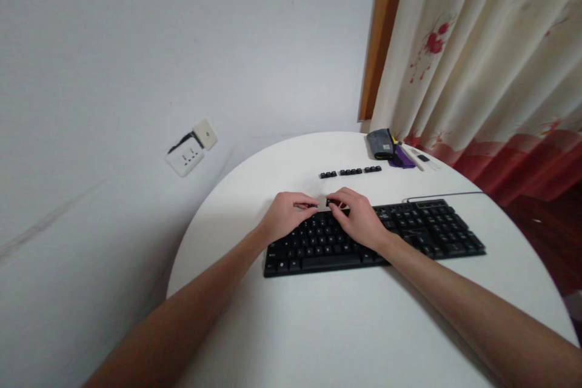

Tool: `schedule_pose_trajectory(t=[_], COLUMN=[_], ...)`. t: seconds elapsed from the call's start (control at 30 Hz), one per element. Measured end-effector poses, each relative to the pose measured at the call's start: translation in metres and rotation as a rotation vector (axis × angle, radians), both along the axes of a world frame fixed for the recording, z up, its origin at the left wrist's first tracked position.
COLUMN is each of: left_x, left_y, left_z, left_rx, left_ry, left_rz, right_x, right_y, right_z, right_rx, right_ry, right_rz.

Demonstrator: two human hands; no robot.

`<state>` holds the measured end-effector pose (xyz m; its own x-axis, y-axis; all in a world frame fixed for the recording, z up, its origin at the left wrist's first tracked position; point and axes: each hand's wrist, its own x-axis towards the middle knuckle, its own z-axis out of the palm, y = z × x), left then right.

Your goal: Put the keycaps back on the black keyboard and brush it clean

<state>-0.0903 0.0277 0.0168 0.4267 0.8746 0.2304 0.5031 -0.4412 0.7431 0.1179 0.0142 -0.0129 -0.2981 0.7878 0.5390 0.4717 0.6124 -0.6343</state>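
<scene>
A black keyboard lies on the white table, with both my hands over its upper left part. Between the thumb and fingers of my right hand is a small black keycap, held just above the keyboard's back edge. My left hand is closed in a pinch beside it, fingertips a short gap from the keycap. A thin dark item seems to show at those fingertips, too small to name. Beyond the keyboard, loose black keycaps stand in a row of three groups.
The round white table meets a wall with a socket at left. At the back right lie a grey folded cloth, a purple item and a pale stick-like tool. The keyboard cable runs right, and a curtain hangs behind.
</scene>
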Motion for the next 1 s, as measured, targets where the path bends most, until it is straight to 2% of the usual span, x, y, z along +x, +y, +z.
schedule_pose_trajectory(t=[0.27,0.53,0.77,0.87,1.0], left_x=[-0.006,-0.002,-0.007,-0.007,-0.004], left_y=[0.005,0.003,0.005,0.005,0.004], left_z=[-0.001,-0.008,-0.004,-0.003,-0.003], left_rx=[-0.167,-0.108,-0.113,-0.105,-0.176], left_ry=[0.050,0.045,0.056,0.077,0.057], left_rz=[0.000,0.001,-0.125,-0.088,0.010], right_x=[0.001,0.000,0.001,0.001,0.001], right_y=[0.001,0.000,0.001,0.002,0.001], right_z=[0.000,-0.001,-0.002,-0.003,-0.002], right_rx=[-0.031,-0.025,-0.047,-0.056,-0.076], right_ry=[-0.056,-0.070,-0.145,-0.170,-0.188], right_rz=[-0.020,-0.003,-0.029,-0.040,-0.049])
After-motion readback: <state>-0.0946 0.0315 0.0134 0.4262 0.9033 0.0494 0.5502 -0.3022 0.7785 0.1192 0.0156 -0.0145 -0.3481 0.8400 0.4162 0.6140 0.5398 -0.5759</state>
